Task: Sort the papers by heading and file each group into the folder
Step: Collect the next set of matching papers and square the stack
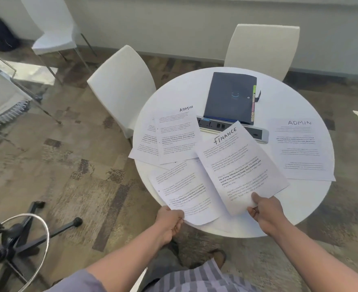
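Pinching the FINANCE sheet (237, 165) at its near edge, right hand (266, 211) lifts it above the round table (300, 199); left hand (169, 222) grips a loose stack (186, 192). Risk: stack fans and slides off. Folder (230, 95) lies closed, far side.

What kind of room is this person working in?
Probably an office meeting room: a round white table with a built-in power socket strip, plain white chairs around it, and carpet tiles on the floor.
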`<action>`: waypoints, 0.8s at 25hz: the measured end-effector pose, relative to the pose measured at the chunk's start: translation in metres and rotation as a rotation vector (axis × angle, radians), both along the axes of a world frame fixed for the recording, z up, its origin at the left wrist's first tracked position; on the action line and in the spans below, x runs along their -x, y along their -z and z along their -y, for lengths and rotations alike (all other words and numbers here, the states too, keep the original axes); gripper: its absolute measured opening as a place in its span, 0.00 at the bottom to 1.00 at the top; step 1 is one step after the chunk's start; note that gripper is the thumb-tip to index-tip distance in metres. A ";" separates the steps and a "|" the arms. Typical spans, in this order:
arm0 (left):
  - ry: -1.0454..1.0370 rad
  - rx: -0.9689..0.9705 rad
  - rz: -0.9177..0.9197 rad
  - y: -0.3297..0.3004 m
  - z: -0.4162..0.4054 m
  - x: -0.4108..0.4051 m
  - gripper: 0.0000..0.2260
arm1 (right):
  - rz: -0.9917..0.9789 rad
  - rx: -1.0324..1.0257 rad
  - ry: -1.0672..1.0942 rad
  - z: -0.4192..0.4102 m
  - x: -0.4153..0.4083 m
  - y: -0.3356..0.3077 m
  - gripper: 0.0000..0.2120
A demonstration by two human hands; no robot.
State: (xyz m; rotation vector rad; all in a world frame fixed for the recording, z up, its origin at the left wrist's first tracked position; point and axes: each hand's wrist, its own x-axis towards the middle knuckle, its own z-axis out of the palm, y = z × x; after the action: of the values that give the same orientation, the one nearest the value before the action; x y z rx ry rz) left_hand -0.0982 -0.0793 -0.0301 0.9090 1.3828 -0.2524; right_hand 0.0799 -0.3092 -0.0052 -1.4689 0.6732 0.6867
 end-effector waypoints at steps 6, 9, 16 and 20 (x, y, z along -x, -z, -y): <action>-0.098 0.139 0.380 -0.053 0.017 -0.024 0.24 | 0.008 -0.009 0.137 0.008 -0.007 -0.006 0.13; 0.064 0.058 0.536 -0.075 0.023 -0.037 0.29 | 0.042 0.015 0.238 0.016 -0.009 -0.008 0.10; 0.317 -0.016 0.796 -0.130 0.022 -0.063 0.34 | 0.031 -0.028 0.237 0.025 -0.005 -0.009 0.14; 0.384 0.031 0.895 -0.159 0.014 -0.077 0.32 | -0.012 -0.168 0.158 0.014 0.007 -0.014 0.15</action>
State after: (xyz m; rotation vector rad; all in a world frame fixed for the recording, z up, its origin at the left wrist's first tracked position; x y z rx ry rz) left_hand -0.0213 -0.0933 0.1289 1.0731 0.3761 -0.1230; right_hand 0.0731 -0.3231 0.0090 -1.2445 0.7147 0.6147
